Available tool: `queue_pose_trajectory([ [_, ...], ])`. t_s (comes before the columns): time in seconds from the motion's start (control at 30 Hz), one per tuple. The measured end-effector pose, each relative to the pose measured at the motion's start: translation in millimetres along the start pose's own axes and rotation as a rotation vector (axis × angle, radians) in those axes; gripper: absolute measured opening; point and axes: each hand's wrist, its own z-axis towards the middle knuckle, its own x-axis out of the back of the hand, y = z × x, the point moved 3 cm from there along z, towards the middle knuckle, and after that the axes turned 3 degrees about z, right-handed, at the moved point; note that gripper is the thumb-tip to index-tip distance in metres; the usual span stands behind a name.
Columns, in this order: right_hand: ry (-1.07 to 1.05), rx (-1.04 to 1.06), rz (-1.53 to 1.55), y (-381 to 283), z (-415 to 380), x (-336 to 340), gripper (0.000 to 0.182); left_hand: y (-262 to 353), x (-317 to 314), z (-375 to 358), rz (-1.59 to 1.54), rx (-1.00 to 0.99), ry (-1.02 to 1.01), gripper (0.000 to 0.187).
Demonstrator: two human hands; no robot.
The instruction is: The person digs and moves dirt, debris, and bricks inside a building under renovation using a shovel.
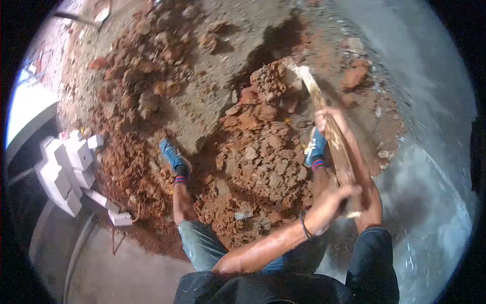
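Observation:
A long wooden handle (334, 137) of a digging tool runs from my hands up into a heap of red clay clods (258, 147). Its far end (296, 68) is buried among the lumps, so the blade is hidden. My left hand (336, 197) is shut around the near end of the handle. My right hand (326, 119) grips the handle higher up, closer to the heap. My feet in blue shoes (172, 157) stand on the red earth at either side of the heap.
More red earth and broken clods (147, 66) lie across the grey ground at the upper left. White blocks (71, 172) are stacked at the left. A grey concrete surface (425, 167) spreads along the right side.

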Motion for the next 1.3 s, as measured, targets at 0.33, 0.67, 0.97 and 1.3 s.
queue_pose_trajectory([
  [0.33, 0.097, 0.820, 0.363, 117.7, -279.0, 75.9, 0.025, -184.2, 56.2, -88.5, 1.626, 0.055, -0.125, 0.064],
  [0.67, 0.451, 0.778, 0.752, 51.2, 27.0, 356.5, 0.015, -37.5, 234.9, 291.8, 2.778, 0.311, 0.234, 0.040],
  [0.97, 0.551, 0.703, 0.733, 48.6, 25.3, 351.0, 0.010, -17.5, 246.7, 324.2, 2.925, 0.048, 0.310, 0.029],
  [1.3, 0.391, 0.885, 0.565, 83.7, -130.0, 233.6, 0.009, -79.6, 216.3, 165.6, 2.089, -0.435, 0.051, 0.033],
])
